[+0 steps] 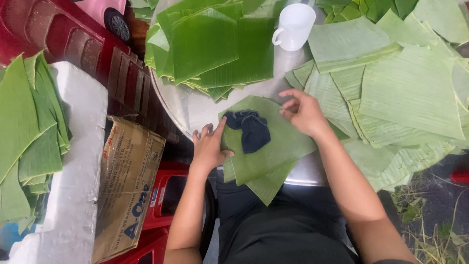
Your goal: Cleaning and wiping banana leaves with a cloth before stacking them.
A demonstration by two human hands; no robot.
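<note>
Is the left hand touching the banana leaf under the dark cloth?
Touching. The head view shows the left hand pressed flat on the banana leaf edge, beside the dark cloth.

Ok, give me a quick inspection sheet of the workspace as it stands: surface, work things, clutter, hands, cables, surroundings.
Surface: round metal tray, mostly covered with leaves.
Work things: banana leaf piece at the near edge, dark cloth lying on it; dark green leaf stack behind; pale leaf spread to the right.
Clutter: white plastic mug among the leaves.
Hands: left hand flat on the leaf's left edge; right hand above the leaf beside the cloth, fingers loosely curled, holding nothing.
Cables: nothing seen.
Surroundings: cardboard box, white foam box with more leaves, red plastic stools, grass at lower right.
</note>
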